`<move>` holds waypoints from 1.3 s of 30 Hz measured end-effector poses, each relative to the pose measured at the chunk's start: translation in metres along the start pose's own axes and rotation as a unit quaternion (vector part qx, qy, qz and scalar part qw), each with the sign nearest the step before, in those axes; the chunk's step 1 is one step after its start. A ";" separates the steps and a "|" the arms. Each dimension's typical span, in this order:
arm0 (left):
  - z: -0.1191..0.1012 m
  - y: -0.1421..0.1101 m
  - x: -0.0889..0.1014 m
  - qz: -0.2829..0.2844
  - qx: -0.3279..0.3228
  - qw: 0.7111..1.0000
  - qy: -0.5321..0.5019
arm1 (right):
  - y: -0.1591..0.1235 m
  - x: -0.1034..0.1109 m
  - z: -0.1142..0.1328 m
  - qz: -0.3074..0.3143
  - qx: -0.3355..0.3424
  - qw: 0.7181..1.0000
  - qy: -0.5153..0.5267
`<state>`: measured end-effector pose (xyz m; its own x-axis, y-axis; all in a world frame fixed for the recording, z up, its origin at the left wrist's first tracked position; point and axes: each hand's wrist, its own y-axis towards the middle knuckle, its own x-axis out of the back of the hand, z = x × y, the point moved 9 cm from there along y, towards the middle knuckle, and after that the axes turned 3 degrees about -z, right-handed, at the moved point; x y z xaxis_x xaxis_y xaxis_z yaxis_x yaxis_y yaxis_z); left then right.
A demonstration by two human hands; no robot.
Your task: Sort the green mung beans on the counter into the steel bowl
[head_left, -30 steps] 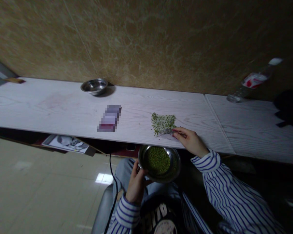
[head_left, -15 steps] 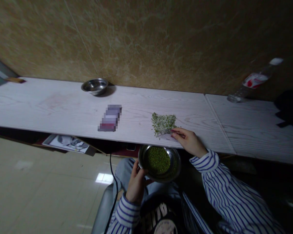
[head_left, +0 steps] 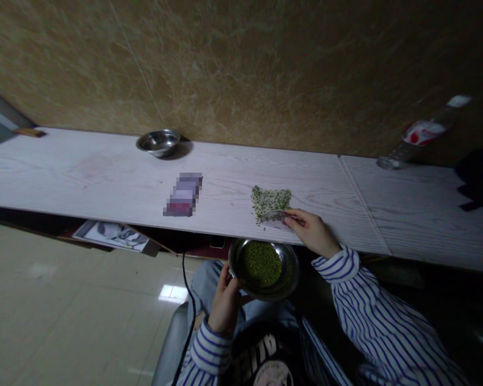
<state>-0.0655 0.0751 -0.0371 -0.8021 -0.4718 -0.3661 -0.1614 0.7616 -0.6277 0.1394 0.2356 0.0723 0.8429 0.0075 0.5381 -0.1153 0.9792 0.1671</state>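
My left hand (head_left: 225, 300) grips the left rim of a steel bowl (head_left: 292, 273), which is over my lap just below the table's front edge. Many small green beans (head_left: 261, 262), like mung beans, lie in it. More green beans (head_left: 271, 198) are spread in a rough patch on the tabletop, above the bowl in view. At the near edge of this patch, my right hand (head_left: 312, 230) pinches a thin, clear plastic piece (head_left: 272, 215). Its exact kind I cannot make out. A few beans lie loose around it.
An upright steel bowl (head_left: 159, 143) stands near the wall at the back left. A blurred-out flat thing (head_left: 183, 195) lies left of the beans. A plastic bottle (head_left: 422, 133) stands at the right, near a dark object (head_left: 478, 177). Below the table an open drawer (head_left: 112, 236) and a cable (head_left: 189, 300) show.
The view has shifted very slightly. Both hands, the bowl and the bean patch look almost the same as before.
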 end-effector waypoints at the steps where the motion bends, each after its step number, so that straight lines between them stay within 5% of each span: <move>1: 0.000 0.000 0.001 -0.002 0.000 1.000 0.000 | 0.000 -0.001 0.000 0.000 0.000 1.000 0.000; 39: -0.008 0.002 0.006 -0.012 -0.016 1.000 0.002 | 0.008 -0.015 0.016 0.017 0.023 0.999 -0.031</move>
<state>-0.0753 0.0775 -0.0350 -0.7996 -0.4887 -0.3489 -0.1992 0.7640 -0.6137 0.1172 0.2404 0.0786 0.8036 0.0272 0.5946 -0.1689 0.9683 0.1840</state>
